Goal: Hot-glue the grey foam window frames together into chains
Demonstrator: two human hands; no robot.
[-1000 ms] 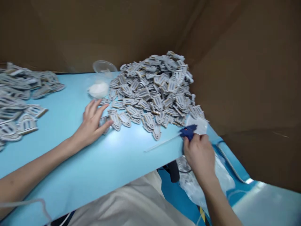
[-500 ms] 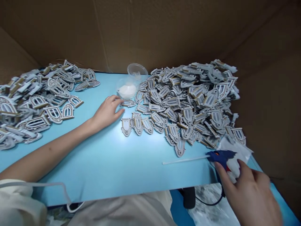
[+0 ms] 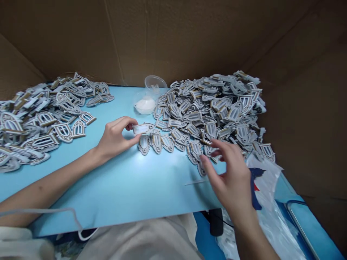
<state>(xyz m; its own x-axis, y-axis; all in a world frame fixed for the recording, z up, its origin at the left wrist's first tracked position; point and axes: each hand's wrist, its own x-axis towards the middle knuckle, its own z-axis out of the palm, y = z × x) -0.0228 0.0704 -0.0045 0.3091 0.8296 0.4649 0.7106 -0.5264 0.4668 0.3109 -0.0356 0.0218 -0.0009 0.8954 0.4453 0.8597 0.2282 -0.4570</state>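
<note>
My left hand (image 3: 115, 137) pinches a grey window-shaped cutout piece (image 3: 141, 128) at the left edge of the big right pile (image 3: 214, 112), lifting it just above the blue table (image 3: 121, 184). My right hand (image 3: 230, 173) hovers with fingers spread and empty over the near edge of that pile. Behind it lies a blue glue gun (image 3: 255, 187), largely hidden by the hand, its clear glue stick (image 3: 193, 182) poking out to the left on the table. A row of three cutouts (image 3: 155, 141) lies flat beside my left fingers.
A second pile of cutouts (image 3: 35, 119) covers the table's left side. A clear plastic cup with white stuff (image 3: 146, 103) stands at the back middle. Brown cardboard walls (image 3: 173, 36) enclose the table. A clear plastic bag (image 3: 268, 202) hangs off the right edge.
My left hand has picked up a cutout from the pile's edge. My right hand has left the glue gun and moved up and left over the pile, fingers spread.
</note>
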